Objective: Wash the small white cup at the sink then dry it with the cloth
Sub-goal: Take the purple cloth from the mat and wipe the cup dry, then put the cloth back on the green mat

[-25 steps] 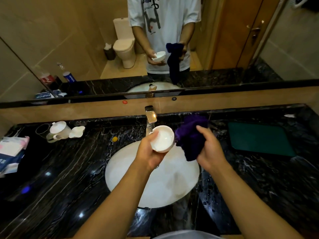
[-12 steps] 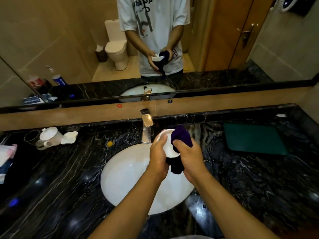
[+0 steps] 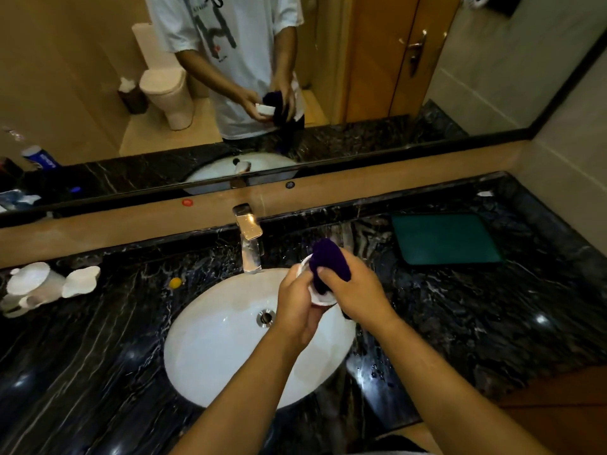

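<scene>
I see a bathroom: an oval white ceramic sink (image 3: 230, 349) set in a black marble table (image 3: 82, 356), wide wall mirror (image 3: 361, 77) reflecting a white toilet (image 3: 166, 93).

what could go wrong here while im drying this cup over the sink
The cup is held only by the left hand over the hard white sink; if it is still wet, a loose grip could drop and chip it.

The right hand pushes the purple cloth into the cup, which might twist it out of the fingers.

The counter looks splashed, so a trailing cloth end could get wet again.
</scene>
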`<act>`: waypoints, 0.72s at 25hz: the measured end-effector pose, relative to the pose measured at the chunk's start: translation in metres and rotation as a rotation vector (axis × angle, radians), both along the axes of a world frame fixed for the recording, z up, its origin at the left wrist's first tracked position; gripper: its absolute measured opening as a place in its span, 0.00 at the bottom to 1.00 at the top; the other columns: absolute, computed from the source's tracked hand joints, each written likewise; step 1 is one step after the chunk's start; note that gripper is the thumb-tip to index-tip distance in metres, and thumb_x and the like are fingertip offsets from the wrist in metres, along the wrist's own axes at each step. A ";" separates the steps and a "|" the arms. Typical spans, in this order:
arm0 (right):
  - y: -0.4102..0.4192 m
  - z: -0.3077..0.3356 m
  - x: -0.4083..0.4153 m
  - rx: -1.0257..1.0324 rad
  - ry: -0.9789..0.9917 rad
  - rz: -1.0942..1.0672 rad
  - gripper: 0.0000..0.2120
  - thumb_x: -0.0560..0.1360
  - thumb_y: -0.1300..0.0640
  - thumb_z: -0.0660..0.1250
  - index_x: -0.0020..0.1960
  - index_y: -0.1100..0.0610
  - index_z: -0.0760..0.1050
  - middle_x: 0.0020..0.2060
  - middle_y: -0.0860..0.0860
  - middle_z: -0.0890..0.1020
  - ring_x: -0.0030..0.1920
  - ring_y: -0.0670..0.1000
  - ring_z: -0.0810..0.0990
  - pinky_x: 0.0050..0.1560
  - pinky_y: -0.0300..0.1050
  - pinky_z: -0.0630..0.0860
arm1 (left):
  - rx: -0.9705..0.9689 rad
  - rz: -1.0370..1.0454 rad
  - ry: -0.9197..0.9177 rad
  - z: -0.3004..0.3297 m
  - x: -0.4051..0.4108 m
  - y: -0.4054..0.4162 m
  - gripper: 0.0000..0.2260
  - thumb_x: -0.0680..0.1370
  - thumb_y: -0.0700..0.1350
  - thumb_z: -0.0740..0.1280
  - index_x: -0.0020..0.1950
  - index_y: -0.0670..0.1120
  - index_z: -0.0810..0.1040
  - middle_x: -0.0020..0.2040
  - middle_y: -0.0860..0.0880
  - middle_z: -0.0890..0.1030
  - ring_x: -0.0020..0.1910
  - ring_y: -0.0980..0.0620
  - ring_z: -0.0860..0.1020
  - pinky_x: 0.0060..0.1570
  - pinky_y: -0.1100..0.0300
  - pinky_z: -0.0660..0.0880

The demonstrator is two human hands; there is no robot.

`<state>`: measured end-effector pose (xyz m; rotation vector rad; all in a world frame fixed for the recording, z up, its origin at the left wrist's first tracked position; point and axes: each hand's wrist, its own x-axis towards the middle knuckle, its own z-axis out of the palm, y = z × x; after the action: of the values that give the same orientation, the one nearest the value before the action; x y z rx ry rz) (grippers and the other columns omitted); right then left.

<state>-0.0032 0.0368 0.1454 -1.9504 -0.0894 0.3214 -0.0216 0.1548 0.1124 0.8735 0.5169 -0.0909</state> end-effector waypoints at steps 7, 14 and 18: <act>-0.032 -0.021 -0.006 -0.080 -0.070 -0.363 0.08 0.75 0.54 0.73 0.50 0.44 0.79 0.44 0.44 0.84 0.44 0.43 0.82 0.41 0.38 0.75 | -0.071 -0.185 0.080 -0.009 0.003 -0.029 0.13 0.83 0.40 0.63 0.66 0.41 0.80 0.61 0.37 0.84 0.62 0.37 0.82 0.56 0.39 0.81; -0.100 -0.024 0.037 0.177 0.028 -0.706 0.11 0.77 0.51 0.69 0.58 0.53 0.75 0.46 0.46 0.81 0.46 0.47 0.81 0.44 0.47 0.75 | -0.004 -0.200 0.183 -0.006 0.060 -0.072 0.12 0.84 0.39 0.61 0.67 0.41 0.72 0.66 0.36 0.76 0.62 0.33 0.78 0.52 0.35 0.81; -0.155 -0.026 0.088 0.332 0.071 -0.699 0.08 0.77 0.54 0.61 0.55 0.51 0.72 0.46 0.49 0.80 0.45 0.51 0.78 0.46 0.50 0.74 | 0.046 -0.198 0.205 -0.009 0.104 -0.114 0.08 0.81 0.34 0.61 0.56 0.44 0.75 0.61 0.37 0.76 0.56 0.35 0.79 0.52 0.33 0.81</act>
<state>0.0845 -0.1181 0.1190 -1.5243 0.5435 -0.0879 0.0820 0.0408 0.1033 0.9647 0.6250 -0.3532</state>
